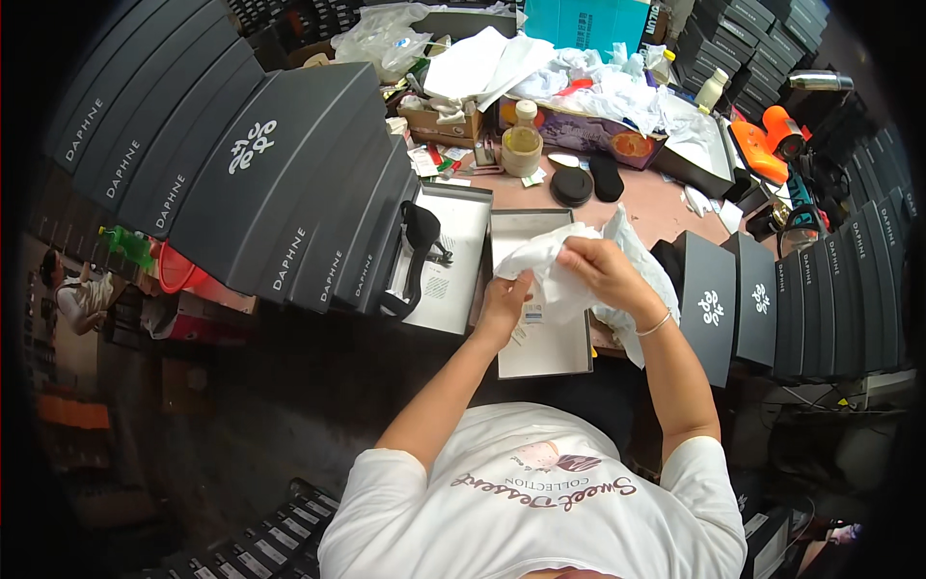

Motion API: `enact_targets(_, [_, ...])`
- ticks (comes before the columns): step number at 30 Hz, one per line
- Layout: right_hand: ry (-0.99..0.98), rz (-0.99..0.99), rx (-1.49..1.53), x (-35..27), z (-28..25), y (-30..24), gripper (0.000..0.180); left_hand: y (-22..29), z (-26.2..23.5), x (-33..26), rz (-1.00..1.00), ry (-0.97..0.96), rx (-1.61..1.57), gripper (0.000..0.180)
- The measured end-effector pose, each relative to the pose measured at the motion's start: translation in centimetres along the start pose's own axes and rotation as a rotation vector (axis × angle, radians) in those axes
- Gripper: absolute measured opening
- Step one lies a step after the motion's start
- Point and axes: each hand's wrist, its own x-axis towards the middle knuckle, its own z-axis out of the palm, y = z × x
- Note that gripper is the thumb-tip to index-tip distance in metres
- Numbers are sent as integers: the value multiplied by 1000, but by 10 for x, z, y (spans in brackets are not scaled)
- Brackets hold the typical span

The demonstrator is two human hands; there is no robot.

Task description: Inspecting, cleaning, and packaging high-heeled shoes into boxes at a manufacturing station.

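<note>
While both hands, left hand [503, 301] and right hand [598, 270], pinch crumpled white tissue paper [555, 270], the open grey shoebox tray [540, 347] lies directly beneath, lengthwise away.

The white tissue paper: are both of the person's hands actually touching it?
Touching. In the head view the left hand and right hand both grip the crumpled white tissue paper, fingers pinched into its folds above the open shoe box.

Both hands' grip [555, 280] on white tissue paper [579, 275] over open shoe box [540, 343].
</note>
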Motion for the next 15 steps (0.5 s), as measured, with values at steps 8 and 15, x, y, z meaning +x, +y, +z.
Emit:
enact_targets(8, [67, 49, 28, -30, -9, 32, 29, -1, 8, 7, -43, 115, -280, 27])
enact_targets(15, [-145, 35, 0, -35, -12, 6, 23, 23, 1, -17, 286, 200, -448, 44])
